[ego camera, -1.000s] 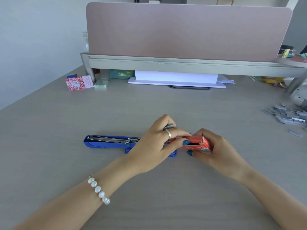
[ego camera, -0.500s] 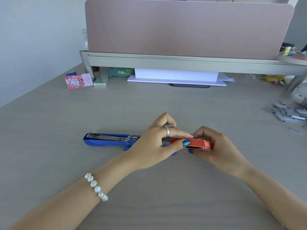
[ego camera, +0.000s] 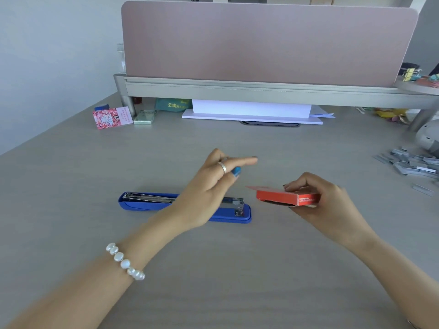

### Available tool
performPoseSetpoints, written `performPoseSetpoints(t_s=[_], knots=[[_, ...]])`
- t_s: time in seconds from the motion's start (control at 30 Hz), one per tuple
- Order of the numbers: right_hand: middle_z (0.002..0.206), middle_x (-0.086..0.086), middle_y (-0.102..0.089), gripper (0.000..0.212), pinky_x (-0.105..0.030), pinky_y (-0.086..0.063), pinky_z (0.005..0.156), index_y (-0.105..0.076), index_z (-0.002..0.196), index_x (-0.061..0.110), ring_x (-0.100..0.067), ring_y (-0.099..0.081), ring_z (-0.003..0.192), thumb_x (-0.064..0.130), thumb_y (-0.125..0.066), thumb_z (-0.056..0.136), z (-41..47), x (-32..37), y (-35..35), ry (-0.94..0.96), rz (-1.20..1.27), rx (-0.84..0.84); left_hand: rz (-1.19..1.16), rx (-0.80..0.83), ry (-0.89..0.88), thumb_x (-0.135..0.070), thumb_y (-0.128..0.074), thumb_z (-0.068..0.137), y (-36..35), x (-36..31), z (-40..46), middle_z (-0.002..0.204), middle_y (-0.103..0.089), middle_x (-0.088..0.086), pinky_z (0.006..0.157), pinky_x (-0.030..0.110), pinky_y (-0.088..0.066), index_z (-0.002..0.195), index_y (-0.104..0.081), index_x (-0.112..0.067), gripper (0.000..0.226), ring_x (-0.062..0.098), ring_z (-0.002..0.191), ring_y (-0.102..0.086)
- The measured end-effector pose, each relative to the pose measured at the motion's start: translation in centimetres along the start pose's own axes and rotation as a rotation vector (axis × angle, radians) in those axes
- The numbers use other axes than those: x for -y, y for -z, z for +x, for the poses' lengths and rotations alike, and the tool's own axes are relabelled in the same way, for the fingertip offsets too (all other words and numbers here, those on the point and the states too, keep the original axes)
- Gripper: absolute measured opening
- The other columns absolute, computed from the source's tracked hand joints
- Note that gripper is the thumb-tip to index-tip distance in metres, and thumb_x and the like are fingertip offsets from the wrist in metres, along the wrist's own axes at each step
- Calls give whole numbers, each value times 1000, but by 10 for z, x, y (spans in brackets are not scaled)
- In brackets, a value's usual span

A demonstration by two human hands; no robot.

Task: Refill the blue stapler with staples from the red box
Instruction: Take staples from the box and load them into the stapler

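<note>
The blue stapler (ego camera: 142,203) lies opened out flat on the desk, its metal magazine facing up at the left end. My left hand (ego camera: 209,186) hovers above the stapler's middle and hides that part; its fingers are stretched out, the thumb a little apart, and I see nothing in it. To the right, my right hand (ego camera: 332,205) holds the small red box (ego camera: 285,197) level just above the desk. The box's end flap sticks out open toward the stapler. Any staples inside it are hidden.
Several loose staple strips (ego camera: 413,165) lie piled at the right edge. At the back, under the raised grey shelf (ego camera: 237,90) with a pink divider, sit a pink card (ego camera: 111,118), a small green box (ego camera: 145,117) and white paper (ego camera: 251,112).
My left hand has let go of the red box's end and lifted up and back. My right hand has drawn the box to the right, away from the stapler, with its flap now open.
</note>
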State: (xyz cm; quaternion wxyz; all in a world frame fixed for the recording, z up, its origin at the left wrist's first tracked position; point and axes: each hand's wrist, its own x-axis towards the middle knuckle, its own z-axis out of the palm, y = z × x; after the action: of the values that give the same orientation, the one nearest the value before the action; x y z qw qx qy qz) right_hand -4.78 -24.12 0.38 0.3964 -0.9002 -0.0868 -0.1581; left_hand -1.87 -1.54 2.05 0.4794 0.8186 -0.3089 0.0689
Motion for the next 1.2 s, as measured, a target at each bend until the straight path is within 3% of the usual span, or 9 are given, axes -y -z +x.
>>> performPoseSetpoints(t_s=[0.2,0.33,0.43,0.5,0.63,0.73,0.83,1.0,1.2], knots=[[87,-4,-70,27,-18,-44,70,-63,78,13,-20,-65,82,-10,-66,66,5,-13,6,44,-156,-19,121,82,20,-9,-30,99,25,12,3,96,-50,-7,81,18,-37,133,-37,-48,51,15,82,-46],[92,-5,-69,32,-19,-45,72,-62,77,19,-14,-62,84,-8,-72,63,4,-16,2,36,-109,103,124,191,128,-3,-45,94,33,17,-8,103,-65,-20,84,34,-44,129,-28,-60,68,29,79,-50],[96,-3,-67,43,-13,-46,70,-59,74,31,-7,-59,92,-6,-76,62,4,-17,2,24,-55,152,102,138,178,-6,-56,89,33,25,-17,106,-66,-32,84,38,-46,115,-40,-44,49,11,86,-60],[100,-2,-66,43,-13,-47,71,-61,75,32,-9,-61,93,-5,-79,60,5,-18,5,-10,-21,200,89,92,207,-11,-60,88,33,31,-21,107,-65,-35,82,47,-48,100,-45,-34,30,17,85,-60],[106,9,-62,48,-22,-51,79,-63,85,33,-3,-60,100,22,-88,46,6,-14,13,-100,0,334,114,60,253,-22,-65,84,33,37,-23,102,-64,-39,65,33,-49,91,-57,-38,19,23,59,-46],[107,14,-59,56,-24,-49,82,-62,89,38,0,-57,101,41,-86,39,5,-9,14,-104,-29,379,96,63,274,-26,-68,82,33,37,-22,105,-70,-23,94,42,-47,92,-65,-38,17,9,87,-63],[108,13,-59,61,-21,-46,83,-61,91,38,4,-55,103,55,-81,36,6,-8,14,-79,-25,401,102,58,295,-25,-70,79,30,36,-19,102,-72,-19,95,38,-47,90,-69,-36,15,1,100,-63],[114,13,-57,54,-24,-47,96,-64,91,35,-3,-56,108,49,-81,42,6,-12,14,-131,76,428,110,57,304,-23,-72,79,24,35,-16,99,-72,-19,85,24,-48,90,-72,-35,16,3,95,-61],[114,13,-57,54,-27,-50,90,-63,94,31,-7,-57,108,48,-77,44,7,-14,10,-133,45,400,67,4,297,-20,-74,77,19,32,-15,91,-66,-8,68,8,-43,89,-73,-34,18,1,83,-57]])
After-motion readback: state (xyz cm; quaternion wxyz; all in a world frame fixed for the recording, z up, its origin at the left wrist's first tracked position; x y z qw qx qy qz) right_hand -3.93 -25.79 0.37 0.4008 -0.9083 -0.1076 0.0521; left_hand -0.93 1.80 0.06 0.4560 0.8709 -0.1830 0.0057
